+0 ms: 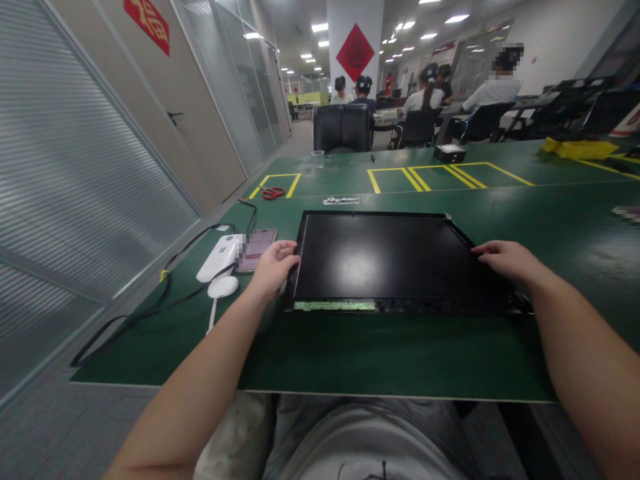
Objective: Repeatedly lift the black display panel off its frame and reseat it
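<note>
A black flat screen panel (385, 257) lies face up on the green table (380, 353), with a strip of exposed green circuit board (334, 306) along its near edge. My left hand (273, 267) grips the panel's left edge, fingers curled over it. My right hand (503, 259) rests on the panel's right edge, fingers bent onto the frame. Both forearms reach in from the near side.
Left of the panel lie a phone (257, 249), a white power strip (219, 257) with black cables, and a white round device (223, 287). Red scissors (273, 193), small metal parts (341, 200), a clear cup (317, 159) and a black box (449, 153) sit farther back. Several people sit beyond.
</note>
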Motion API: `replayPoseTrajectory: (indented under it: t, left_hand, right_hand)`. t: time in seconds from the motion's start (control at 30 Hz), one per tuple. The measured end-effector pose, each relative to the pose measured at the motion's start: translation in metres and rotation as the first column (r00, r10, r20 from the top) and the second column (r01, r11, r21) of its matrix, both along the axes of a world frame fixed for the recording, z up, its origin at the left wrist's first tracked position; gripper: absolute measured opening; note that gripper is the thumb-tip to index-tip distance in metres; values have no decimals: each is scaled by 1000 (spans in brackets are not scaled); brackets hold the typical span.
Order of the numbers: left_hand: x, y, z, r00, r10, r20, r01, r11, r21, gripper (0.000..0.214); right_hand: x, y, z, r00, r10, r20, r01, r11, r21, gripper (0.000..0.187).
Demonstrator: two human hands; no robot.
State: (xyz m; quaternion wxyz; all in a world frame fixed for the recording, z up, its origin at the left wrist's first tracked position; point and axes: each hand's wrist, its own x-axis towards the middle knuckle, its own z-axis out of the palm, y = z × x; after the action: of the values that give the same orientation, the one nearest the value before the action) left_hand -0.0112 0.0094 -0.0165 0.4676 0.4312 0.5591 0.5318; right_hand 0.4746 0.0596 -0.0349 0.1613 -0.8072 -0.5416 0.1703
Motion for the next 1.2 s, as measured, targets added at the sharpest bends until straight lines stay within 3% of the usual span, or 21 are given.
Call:
replayPoseTrajectory:
  t: [0.23,0.57,0.83,0.93,1.1,1.2]
  left_hand:
    - [9,-2,6,977,55,205,-13,980,-201,48]
    - [10,-2,3,956,9,294,63,970,-234,82]
    - [9,-5,7,952,-98,291,150,975,-161,43]
    - [6,-4,9,941,-119,316,176,971,-161,37]
    - [4,-2,10,945,-46,323,106,980,-169,26]
    - [3,-2,8,951,-109,291,144,985,-100,30]
  right_hand:
    - [-4,-2,4,1000,-4,4,4,1000,-19,29]
    - [2,2,-3,1000,2,-5,-2,1000,-13,32]
    - [6,4,-8,1000,4,-21,-4,1000,-11,34]
    - [8,4,-11,1000,12,-29,-12,1000,-4,38]
    - [11,6,-13,999,18,-30,-18,1000,4,41]
    - [11,7,-14,999,19,-26,-18,1000,8,42]
